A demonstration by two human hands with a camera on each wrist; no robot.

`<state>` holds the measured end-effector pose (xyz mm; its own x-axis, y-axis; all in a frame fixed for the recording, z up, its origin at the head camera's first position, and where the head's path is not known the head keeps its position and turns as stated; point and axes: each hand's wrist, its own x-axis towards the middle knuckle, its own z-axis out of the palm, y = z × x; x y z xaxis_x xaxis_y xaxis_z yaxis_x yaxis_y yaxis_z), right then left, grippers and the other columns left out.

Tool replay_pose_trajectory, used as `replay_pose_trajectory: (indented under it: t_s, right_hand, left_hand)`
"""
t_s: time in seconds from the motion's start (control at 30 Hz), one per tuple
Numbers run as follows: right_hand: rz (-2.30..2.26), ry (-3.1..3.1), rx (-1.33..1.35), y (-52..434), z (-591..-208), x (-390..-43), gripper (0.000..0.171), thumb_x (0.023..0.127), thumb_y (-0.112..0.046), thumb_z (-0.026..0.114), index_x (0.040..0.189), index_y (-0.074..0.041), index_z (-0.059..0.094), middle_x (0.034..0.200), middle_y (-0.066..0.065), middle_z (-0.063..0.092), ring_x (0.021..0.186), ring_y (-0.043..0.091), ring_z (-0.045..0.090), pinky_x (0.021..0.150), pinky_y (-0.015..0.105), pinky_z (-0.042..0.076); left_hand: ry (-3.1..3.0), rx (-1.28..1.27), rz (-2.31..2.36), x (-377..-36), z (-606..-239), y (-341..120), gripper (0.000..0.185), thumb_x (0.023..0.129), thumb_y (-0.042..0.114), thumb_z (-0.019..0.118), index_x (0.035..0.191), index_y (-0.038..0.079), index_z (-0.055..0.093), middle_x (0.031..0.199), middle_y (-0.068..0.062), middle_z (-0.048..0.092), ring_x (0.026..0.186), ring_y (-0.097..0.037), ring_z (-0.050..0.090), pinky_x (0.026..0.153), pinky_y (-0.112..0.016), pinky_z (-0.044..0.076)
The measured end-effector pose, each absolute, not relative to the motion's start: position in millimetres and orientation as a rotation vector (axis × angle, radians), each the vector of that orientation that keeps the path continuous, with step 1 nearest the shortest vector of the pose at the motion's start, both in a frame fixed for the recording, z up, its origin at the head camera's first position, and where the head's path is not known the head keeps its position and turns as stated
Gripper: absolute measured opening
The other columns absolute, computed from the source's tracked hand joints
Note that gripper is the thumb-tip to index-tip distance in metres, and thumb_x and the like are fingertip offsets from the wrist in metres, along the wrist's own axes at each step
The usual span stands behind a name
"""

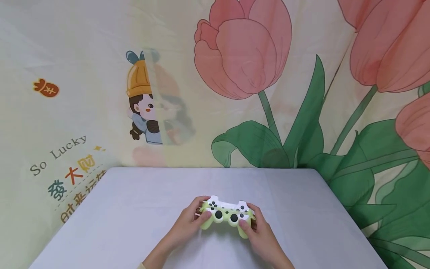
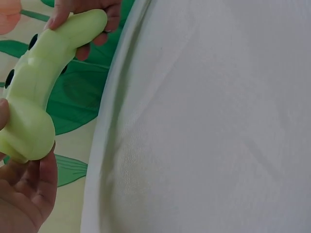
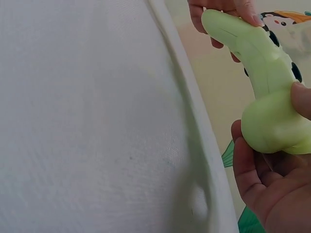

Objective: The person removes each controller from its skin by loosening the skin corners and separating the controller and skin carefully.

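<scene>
Fingers of the left hand (image 1: pixel 188 221) and right hand (image 1: pixel 260 233) curl round the grips of the gamepad (image 1: pixel 226 213), thumbs on top; it is lifted just above the table (image 1: pixel 134 209), at 6 o'clock. Behind, from 9 to 3 o'clock, hangs a tulip-print cloth (image 1: pixel 268 93).

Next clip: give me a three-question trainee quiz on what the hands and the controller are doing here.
1. True or false: both hands grip the controller.
2. The controller's grips are: A) red B) pale green C) black.
3. What does the controller hover over?

Key:
1. True: left hand and right hand each hold a grip.
2. B.
3. The table, covered in a pale cloth.
</scene>
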<state>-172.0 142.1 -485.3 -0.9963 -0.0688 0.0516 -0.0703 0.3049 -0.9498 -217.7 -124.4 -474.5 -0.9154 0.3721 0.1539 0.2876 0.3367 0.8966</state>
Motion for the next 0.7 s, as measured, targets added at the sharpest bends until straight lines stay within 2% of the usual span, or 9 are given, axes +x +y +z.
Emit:
replay_pose_trajectory:
  t_s: [0.1,0.23,0.33,0.57,0.7]
  right_hand:
    - [1.850,-2.520,0.116,141.6,-485.5,-171.7,0.059,0.103,-0.026,0.072,0.155,-0.016,0.044,0.131,0.022,0.067,0.109,0.025,0.071,0.082,0.025,0.059]
    - [1.858,-2.519,0.119,138.5,-486.9,-170.3,0.059,0.103,-0.027,0.072,0.154,-0.012,0.047,0.127,0.022,0.069,0.105,0.024,0.072,0.080,0.024,0.059]
    - [1.873,-2.513,0.136,135.9,-487.7,-169.3,0.059,0.103,-0.026,0.072,0.154,-0.008,0.048,0.124,0.022,0.070,0.103,0.023,0.073,0.079,0.024,0.059]
    - [1.835,-2.516,0.119,132.5,-486.4,-168.6,0.063,0.100,-0.027,0.076,0.153,-0.002,0.052,0.122,0.019,0.073,0.097,0.018,0.075,0.077,0.022,0.060]
    - [1.819,-2.539,0.115,131.0,-488.2,-169.6,0.064,0.099,-0.030,0.077,0.152,-0.002,0.054,0.119,0.017,0.074,0.091,0.015,0.075,0.074,0.023,0.060]
  left_hand:
    - [2.472,0.569,1.684,-213.3,-475.6,-124.2,0.050,0.107,0.032,0.066,0.153,0.018,0.051,0.128,-0.012,0.067,0.104,-0.019,0.068,0.085,-0.026,0.056]
    - [2.361,0.514,1.749,-205.4,-479.2,-128.3,0.057,0.106,0.028,0.067,0.158,0.018,0.046,0.149,-0.018,0.056,0.113,-0.024,0.069,0.086,-0.025,0.057]
    - [2.295,0.493,1.787,-200.7,-481.3,-131.9,0.062,0.104,0.024,0.070,0.160,0.017,0.044,0.158,-0.020,0.048,0.115,-0.026,0.070,0.086,-0.025,0.057]
    - [2.294,0.443,1.841,-193.5,-480.7,-135.9,0.062,0.103,0.024,0.072,0.158,0.015,0.047,0.154,-0.022,0.051,0.116,-0.030,0.070,0.085,-0.024,0.058]
    - [2.295,0.427,1.874,-190.4,-484.0,-137.6,0.062,0.102,0.022,0.073,0.157,0.012,0.047,0.152,-0.025,0.052,0.118,-0.034,0.070,0.085,-0.024,0.058]
